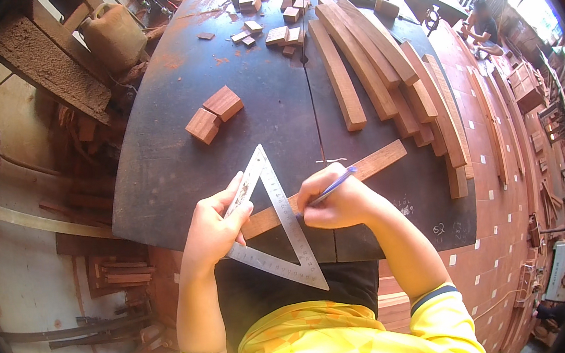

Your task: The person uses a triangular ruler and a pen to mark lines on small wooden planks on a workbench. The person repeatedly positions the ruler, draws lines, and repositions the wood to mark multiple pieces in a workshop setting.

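My left hand (217,226) grips a metal triangle square (284,207) by its thick, worn edge. The square lies across a reddish wooden strip (379,161) near the front of the dark table (266,116). My right hand (336,198) is closed around a blue pen (338,181), its lower end beside the square's graduated edge, over the strip. The exact contact of the tip is hard to make out. Two short wood blocks (222,104) sit together on the table beyond my left hand.
Several long wood pieces (359,58) lie on the table's right side. Small offcuts (277,36) are scattered at the far end. A seam (311,97) runs along the tabletop. Further right, another person (482,28) is low down near the tiled floor (488,203).
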The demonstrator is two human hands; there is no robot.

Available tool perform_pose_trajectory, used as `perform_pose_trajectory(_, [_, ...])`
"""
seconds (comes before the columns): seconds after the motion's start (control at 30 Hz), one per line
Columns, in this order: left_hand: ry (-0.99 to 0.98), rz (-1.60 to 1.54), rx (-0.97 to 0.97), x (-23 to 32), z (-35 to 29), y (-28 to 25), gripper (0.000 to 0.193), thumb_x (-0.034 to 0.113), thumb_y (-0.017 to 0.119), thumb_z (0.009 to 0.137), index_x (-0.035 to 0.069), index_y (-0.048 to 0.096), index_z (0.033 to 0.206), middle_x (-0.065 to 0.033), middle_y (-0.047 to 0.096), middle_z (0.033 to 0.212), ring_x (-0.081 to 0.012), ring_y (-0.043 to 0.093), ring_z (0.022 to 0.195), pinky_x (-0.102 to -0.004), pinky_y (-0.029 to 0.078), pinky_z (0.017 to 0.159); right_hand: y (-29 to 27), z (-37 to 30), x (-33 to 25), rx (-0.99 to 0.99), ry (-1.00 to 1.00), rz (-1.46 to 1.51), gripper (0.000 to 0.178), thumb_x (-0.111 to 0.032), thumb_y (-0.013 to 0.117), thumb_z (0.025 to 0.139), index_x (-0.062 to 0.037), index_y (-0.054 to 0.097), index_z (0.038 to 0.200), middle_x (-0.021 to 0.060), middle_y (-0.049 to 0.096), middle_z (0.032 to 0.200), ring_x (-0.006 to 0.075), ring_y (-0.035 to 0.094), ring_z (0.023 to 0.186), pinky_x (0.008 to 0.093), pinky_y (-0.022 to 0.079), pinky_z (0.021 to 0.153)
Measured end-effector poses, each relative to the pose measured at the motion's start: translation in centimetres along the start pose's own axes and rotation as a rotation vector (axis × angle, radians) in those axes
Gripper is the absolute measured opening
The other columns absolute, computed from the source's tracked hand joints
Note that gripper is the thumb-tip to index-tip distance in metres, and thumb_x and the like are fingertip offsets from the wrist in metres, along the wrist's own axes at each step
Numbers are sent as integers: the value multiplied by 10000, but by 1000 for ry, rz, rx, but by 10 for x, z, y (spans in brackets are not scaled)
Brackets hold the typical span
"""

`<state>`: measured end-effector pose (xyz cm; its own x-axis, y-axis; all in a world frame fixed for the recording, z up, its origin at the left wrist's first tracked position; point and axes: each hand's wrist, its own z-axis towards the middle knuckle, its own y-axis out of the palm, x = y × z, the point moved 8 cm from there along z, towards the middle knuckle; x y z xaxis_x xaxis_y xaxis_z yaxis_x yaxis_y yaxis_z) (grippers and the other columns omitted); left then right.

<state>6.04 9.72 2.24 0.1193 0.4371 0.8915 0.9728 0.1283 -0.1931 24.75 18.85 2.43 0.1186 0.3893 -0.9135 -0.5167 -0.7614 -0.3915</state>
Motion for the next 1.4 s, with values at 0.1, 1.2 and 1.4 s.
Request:
perform_pose_trajectory(0.1, [27,-28,-6,1,1,0,579,50,690,987,9,531,1542,-18,679,867,-44,541,591,-219,477,503,1,0,-6,-28,1,71,91,-56,722,779,-8,736,856,96,738,783,160,686,682,296,548,639])
perform_pose_trajectory(1.2, [370,576,1013,-50,-4,-193,494,187,724,971,31,646,1433,-180,662,1329,-333,653,1193,-434,520,1032,-29,-13,-16,259,-206,-533,359,-191,873,831,-65,685,1110,137,703,966,344,682,927,429,588,834])
perform_pose_trajectory(1.4, [849,818,646,14,-27,-72,588,294,831,877,39,679,1385,-180,606,1414,-377,545,1307,-495,423,1122,-28,-14,-17,269,-282,-519,368,-171,901,799,-76,705,1096,118,708,942,335,692,892,416,592,796])
